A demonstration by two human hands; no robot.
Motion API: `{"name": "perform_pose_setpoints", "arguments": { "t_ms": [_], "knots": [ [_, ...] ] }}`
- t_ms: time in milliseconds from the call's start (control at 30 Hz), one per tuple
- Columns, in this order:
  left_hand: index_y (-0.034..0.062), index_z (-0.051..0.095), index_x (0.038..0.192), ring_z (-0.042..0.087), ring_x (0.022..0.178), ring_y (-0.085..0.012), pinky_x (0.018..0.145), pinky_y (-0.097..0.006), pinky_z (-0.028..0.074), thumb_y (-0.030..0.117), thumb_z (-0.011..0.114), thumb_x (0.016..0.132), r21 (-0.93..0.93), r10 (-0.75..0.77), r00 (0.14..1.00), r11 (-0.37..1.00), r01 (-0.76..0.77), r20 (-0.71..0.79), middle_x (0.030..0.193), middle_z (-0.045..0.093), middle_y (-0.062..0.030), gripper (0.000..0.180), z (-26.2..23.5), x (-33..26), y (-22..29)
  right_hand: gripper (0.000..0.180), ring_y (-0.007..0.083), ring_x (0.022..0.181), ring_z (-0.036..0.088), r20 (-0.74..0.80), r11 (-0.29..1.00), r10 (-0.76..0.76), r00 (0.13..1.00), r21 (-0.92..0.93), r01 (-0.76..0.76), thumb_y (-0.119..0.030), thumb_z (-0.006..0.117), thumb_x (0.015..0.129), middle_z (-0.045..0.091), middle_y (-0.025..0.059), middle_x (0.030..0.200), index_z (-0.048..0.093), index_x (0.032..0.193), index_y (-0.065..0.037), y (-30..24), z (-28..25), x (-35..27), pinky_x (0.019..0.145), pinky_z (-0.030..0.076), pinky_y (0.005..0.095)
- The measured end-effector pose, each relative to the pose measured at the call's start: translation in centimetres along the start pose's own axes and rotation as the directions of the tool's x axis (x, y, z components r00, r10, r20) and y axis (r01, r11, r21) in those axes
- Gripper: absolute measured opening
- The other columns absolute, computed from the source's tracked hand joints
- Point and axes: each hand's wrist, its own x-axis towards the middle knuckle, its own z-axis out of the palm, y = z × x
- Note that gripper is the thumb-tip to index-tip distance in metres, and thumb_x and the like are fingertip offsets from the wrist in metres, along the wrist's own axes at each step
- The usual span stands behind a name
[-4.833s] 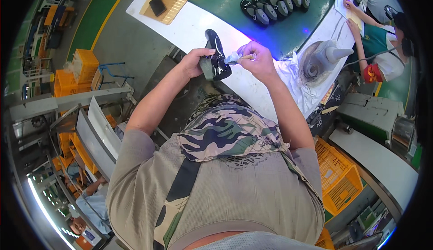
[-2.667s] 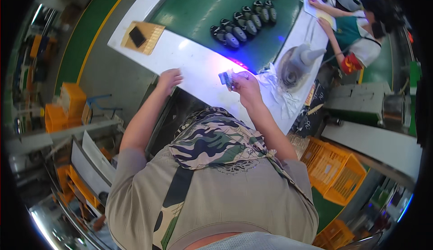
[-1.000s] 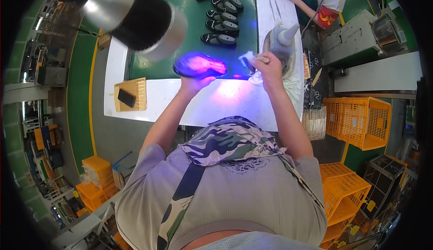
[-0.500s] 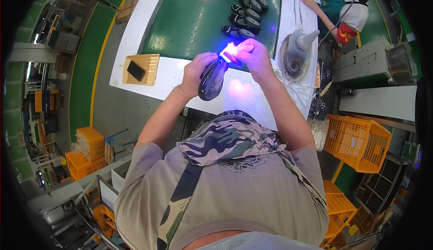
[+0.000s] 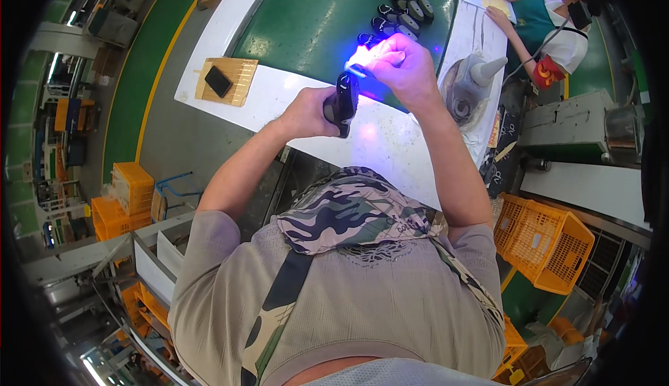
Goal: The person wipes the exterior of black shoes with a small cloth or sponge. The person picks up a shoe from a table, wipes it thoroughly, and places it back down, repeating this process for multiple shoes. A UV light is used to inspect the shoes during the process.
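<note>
My left hand (image 5: pixel 310 113) grips a glossy black shoe (image 5: pixel 343 107), held upright above the white edge of the table. Above and to the right of the shoe, my right hand (image 5: pixel 408 69) has its fingers bent together beside a bright blue-violet glow (image 5: pixel 362 57). A small dark piece shows at its fingertips, but the glare washes out its form. Further back, several black shoes (image 5: pixel 401 20) with grey soles lie in rows on the green conveyor surface (image 5: pixel 300 20).
A phone (image 5: pixel 218 81) lies on cardboard (image 5: pixel 240 79) at left. On the right ledge stands a grey squeeze bottle (image 5: pixel 474 83) with a pale nozzle. Beyond it, a person (image 5: pixel 533 31) leans over paper. Yellow crates (image 5: pixel 543 240) stand at lower right, others (image 5: pixel 132 191) at left.
The shoe has turned more upright in my left hand. My right hand has moved up and right, away from the shoe, with the glow beside it. The whole view has shifted slightly.
</note>
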Motion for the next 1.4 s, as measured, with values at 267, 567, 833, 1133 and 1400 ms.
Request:
{"name": "perform_pose_setpoints", "arguments": {
  "t_ms": [267, 567, 833, 1133, 1400],
  "knots": [
    [-0.0033, 0.059, 0.111, 0.059, 0.085, -0.0134, 0.082, -0.028, 0.050, 0.007, 0.084, 0.053, -0.411, -0.084, 0.976, 0.897, 0.162, 0.200, 0.094, 0.064, -0.0031, 0.064, 0.7, -1.4, -0.4, 0.015, 0.0050, 0.066, 0.051, 0.030, 0.967, -0.254, 0.967, -0.013, 0.254, -0.001, 0.069, 0.076, 0.061, 0.0017, 0.076, 0.054, 0.076, -0.003, 1.7, 0.6, -0.2, 0.060, 0.044, 0.0218],
    [-0.0031, 0.054, 0.121, 0.061, 0.091, -0.0158, 0.086, -0.030, 0.050, 0.011, 0.084, 0.056, -0.755, -0.172, 0.976, 0.621, 0.211, 0.132, 0.102, 0.064, -0.0052, 0.072, 3.5, -4.1, -1.8, 0.021, 0.0125, 0.079, 0.058, 0.209, 0.984, -0.178, 0.962, 0.058, 0.169, -0.002, 0.072, 0.074, 0.064, 0.0100, 0.085, 0.052, 0.078, -0.003, 3.7, 1.8, -3.0, 0.066, 0.048, 0.0272],
    [-0.0030, 0.057, 0.115, 0.065, 0.089, -0.0205, 0.086, -0.034, 0.052, 0.007, 0.078, 0.064, -0.944, -0.292, 0.955, 0.300, 0.141, 0.050, 0.100, 0.066, -0.0099, 0.056, 4.3, -6.5, -1.6, 0.017, 0.0160, 0.083, 0.059, 0.407, 0.991, -0.093, 0.909, 0.125, 0.045, 0.002, 0.067, 0.073, 0.064, 0.0113, 0.087, 0.051, 0.076, -0.004, 4.9, 3.0, -5.6, 0.073, 0.048, 0.0304],
    [-0.0020, 0.054, 0.119, 0.066, 0.096, -0.0271, 0.094, -0.042, 0.052, 0.007, 0.071, 0.072, -0.986, -0.466, 0.871, 0.136, -0.100, -0.153, 0.107, 0.066, -0.0145, 0.050, 4.6, -9.7, -5.6, 0.015, 0.0171, 0.084, 0.061, 0.572, 0.992, -0.016, 0.820, 0.111, -0.058, 0.002, 0.066, 0.072, 0.065, 0.0117, 0.086, 0.053, 0.075, -0.003, 5.2, 4.1, -5.1, 0.075, 0.048, 0.0313],
    [0.0023, 0.054, 0.121, 0.064, 0.103, -0.0273, 0.097, -0.043, 0.050, 0.006, 0.070, 0.074, -0.925, -0.494, 0.802, 0.013, -0.379, -0.336, 0.111, 0.065, -0.0130, 0.050, 3.6, -14.0, -7.9, 0.016, 0.0139, 0.078, 0.059, 0.404, 0.870, 0.218, 0.888, 0.333, -0.365, 0.001, 0.073, 0.077, 0.062, 0.0150, 0.099, 0.059, 0.083, -0.002, 8.2, 9.8, -5.6, 0.068, 0.050, 0.0259]
  ]
}}
